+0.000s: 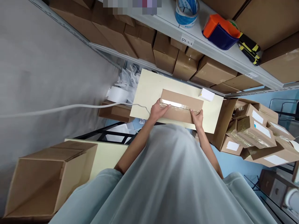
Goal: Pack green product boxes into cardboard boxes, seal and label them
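Observation:
A long, flat cardboard box (180, 116) lies on the cream tabletop (149, 85) in front of me. Clear tape (179, 109) runs along its middle seam, with a white strip (173, 103) beside it that looks like a label. My left hand (158, 111) grips the box's left end, its thumb laid on top near the strip. At the right end my right hand (197, 118) holds the box, thumb over the taped seam. The fingers beneath are partly hidden. A small white box (206, 95) rests at the table's far edge.
Shelves packed with cartons (165, 51) stand behind the table; a tape roll (187, 14) and an orange-and-blue tape dispenser (220, 31) sit above. Taped parcels (254, 130) fill a carton at right. An open carton (37, 183) is at lower left. A white cable (81, 106) crosses from the left.

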`<state>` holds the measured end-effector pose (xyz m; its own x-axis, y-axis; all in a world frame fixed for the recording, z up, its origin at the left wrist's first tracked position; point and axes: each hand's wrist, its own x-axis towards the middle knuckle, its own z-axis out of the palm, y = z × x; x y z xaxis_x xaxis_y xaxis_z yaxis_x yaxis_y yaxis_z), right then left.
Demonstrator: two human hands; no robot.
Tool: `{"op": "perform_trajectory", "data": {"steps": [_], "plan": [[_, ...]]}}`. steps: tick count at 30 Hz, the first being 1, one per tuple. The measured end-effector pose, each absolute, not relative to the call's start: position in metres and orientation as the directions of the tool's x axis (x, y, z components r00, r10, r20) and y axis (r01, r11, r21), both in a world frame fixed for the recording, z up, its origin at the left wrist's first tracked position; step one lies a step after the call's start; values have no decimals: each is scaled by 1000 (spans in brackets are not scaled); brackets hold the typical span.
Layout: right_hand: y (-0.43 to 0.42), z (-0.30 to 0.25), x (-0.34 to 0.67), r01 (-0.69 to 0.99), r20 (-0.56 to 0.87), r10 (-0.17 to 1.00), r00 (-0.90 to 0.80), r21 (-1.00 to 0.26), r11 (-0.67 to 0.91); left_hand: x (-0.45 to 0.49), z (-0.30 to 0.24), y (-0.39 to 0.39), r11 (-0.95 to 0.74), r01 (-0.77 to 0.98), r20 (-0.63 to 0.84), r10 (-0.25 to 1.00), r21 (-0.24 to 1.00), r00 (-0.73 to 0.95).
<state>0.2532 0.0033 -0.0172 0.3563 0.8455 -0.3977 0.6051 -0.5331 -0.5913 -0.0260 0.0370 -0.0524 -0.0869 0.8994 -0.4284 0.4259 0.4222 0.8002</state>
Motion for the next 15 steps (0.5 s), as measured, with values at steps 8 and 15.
{"op": "perform_trajectory", "data": {"steps": [8,15], "plan": [[0,-26,256,506,-396,844,361,-677,-534,-40,-58,46,453,159,-474,870,877,136],[-8,-42,262,429,-286,864,414,-776,-463,-35,-51,47,519,306,-554,832,798,32]]}}
